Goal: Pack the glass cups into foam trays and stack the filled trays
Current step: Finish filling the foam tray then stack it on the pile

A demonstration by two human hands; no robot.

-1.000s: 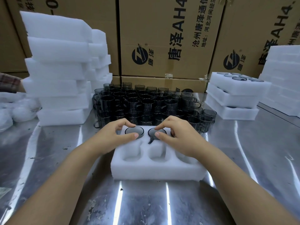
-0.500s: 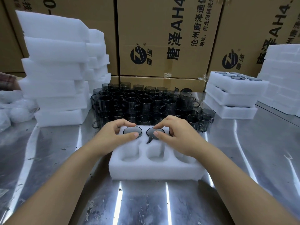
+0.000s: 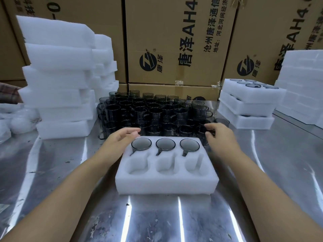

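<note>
A white foam tray (image 3: 167, 179) lies in the middle of the metal table. Its far row holds three dark glass cups (image 3: 165, 144), handles pointing toward me; the three near pockets are empty. Behind the tray stands a dense cluster of loose dark glass cups (image 3: 153, 110). My left hand (image 3: 122, 137) hovers at the tray's far left corner, fingers relaxed and stretched toward the front row of cups, holding nothing. My right hand (image 3: 220, 136) is at the tray's far right corner, its bent fingertips at a front-row cup with no closed grip visible.
A tall stack of empty foam trays (image 3: 59, 81) stands at the left. Three filled trays (image 3: 248, 103) are stacked at the right, with more foam (image 3: 302, 84) behind them. Cardboard boxes (image 3: 178, 41) wall off the back. A person's plaid sleeve (image 3: 8, 93) shows at the far left.
Both hands have lifted off the cups in the tray's far row and moved outward and forward to the loose cups. All three seated cups are now uncovered.
</note>
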